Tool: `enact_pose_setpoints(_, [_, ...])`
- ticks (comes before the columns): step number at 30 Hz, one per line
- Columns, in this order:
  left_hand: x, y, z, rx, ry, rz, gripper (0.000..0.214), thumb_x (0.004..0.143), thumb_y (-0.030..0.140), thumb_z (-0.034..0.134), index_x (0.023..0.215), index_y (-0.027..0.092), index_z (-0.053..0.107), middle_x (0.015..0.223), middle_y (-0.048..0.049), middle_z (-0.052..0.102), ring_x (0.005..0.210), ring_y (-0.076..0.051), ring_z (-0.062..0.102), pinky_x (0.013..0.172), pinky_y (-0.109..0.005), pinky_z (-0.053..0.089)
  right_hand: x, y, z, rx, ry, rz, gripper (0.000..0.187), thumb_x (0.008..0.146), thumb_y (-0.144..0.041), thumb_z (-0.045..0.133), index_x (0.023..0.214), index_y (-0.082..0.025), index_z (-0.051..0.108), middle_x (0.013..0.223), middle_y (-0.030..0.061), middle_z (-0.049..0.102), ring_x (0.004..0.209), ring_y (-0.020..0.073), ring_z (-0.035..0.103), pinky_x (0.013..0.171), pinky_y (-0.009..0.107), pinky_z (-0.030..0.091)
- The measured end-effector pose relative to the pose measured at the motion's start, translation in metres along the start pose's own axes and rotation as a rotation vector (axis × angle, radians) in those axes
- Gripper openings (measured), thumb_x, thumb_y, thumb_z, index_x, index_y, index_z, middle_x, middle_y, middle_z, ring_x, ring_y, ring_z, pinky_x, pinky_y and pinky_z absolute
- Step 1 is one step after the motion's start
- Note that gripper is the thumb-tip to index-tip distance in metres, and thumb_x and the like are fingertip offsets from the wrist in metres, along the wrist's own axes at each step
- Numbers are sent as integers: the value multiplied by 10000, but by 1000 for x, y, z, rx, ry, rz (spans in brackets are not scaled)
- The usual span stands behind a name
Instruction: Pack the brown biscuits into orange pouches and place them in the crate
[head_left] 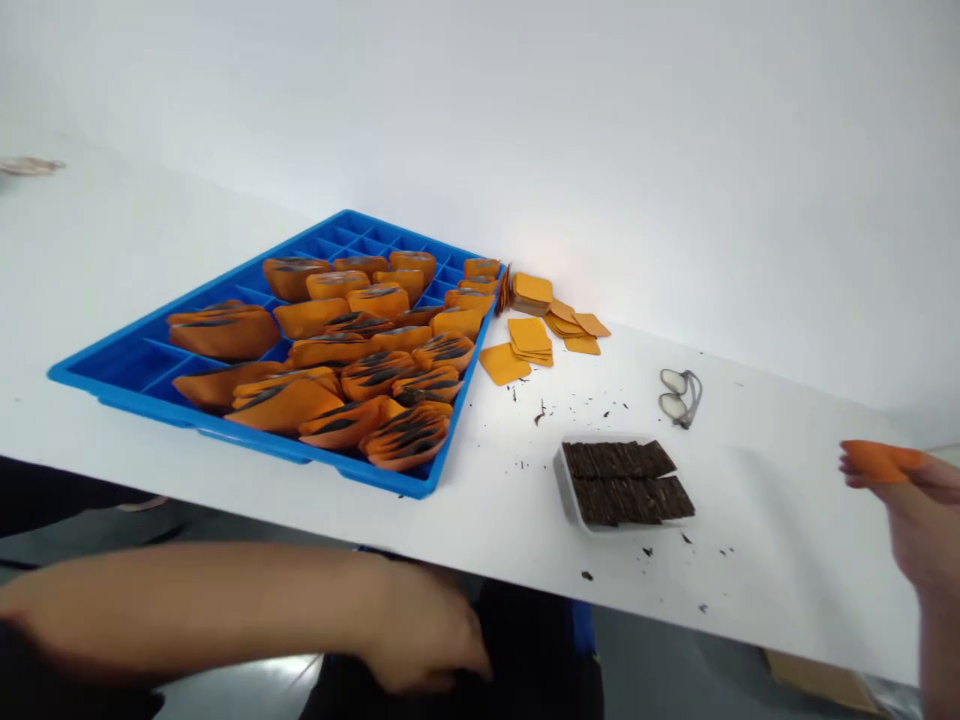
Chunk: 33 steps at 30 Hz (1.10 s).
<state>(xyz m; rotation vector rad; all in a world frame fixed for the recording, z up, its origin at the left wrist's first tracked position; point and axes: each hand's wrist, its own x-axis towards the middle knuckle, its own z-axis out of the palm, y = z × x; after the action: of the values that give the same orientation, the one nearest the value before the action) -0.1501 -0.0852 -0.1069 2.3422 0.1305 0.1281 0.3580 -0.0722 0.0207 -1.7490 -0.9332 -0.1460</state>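
Note:
My right hand (926,525) is at the far right, raised over the table. Its fingers are closed on a thin orange piece (874,460), seen partly edge-on; it looks like one of the orange squares (531,337) lying on the table. Below the table edge, my left hand (431,630) hangs over my lap, fingers curled downward and slightly blurred; whether anything is in them is hidden. Nearest to it on the table are a blue compartment tray (442,455) with folded orange pieces (304,405) showing dark filling, and a clear box (566,490) of dark brown flat pieces (622,485).
More orange squares (532,290) are stacked and spread beside the tray's right corner. A pair of small pale oval items with a strap (679,395) lies to the right. Dark crumbs dot the white table (495,530). A white wall (600,150) stands behind.

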Motion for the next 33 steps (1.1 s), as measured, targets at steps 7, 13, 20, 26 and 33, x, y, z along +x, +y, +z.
enact_pose_setpoints(7, [35, 73, -42, -32, 377, 224, 232, 1013, 150, 615, 1205, 201, 736, 1114, -22, 848, 952, -165, 814, 887, -299, 621, 6, 13, 51, 117, -413, -122, 344, 896, -479, 848, 1131, -230, 817, 1133, 106, 804, 900, 207, 747, 840, 412, 652])
enact_pose_setpoints(13, [48, 52, -55, 375, 843, -42, 265, 1012, 121, 650, 1217, 246, 761, 1194, -67, 809, 1101, -174, 765, 1004, -307, 593, -16, 29, 109, 182, -443, -367, 324, 1035, -461, 720, 1194, -179, 717, 1209, 74, 738, 1063, 197, 724, 948, 407, 652])
enact_pose_setpoints(20, [66, -18, -62, 419, 1069, -496, 348, 1119, 421, 569, 1284, 145, 702, 1300, -127, 732, 1216, -244, 715, 1049, -467, 621, -17, 34, 102, 209, -455, -454, 311, 1046, -467, 703, 1135, -169, 715, 1125, 58, 737, 975, 170, 713, 877, 365, 651])
enact_pose_setpoints(26, [106, -59, -107, 464, 990, -858, 436, 1066, 403, 671, 1437, 173, 648, 1585, -154, 578, 1524, -331, 525, 1294, -627, 433, -13, 30, 105, 182, -540, -453, 350, 1056, -461, 687, 1262, -179, 698, 1257, 87, 726, 1076, 200, 721, 941, 410, 658])
enact_pose_setpoints(33, [152, -100, -144, 544, 856, -1072, 534, 1045, 475, 694, 1481, 175, 621, 1601, -160, 562, 1515, -348, 527, 1285, -646, 431, -12, 32, 107, 160, -624, -502, 291, 1045, -466, 695, 1054, -177, 724, 1039, 40, 727, 902, 152, 682, 827, 335, 626])
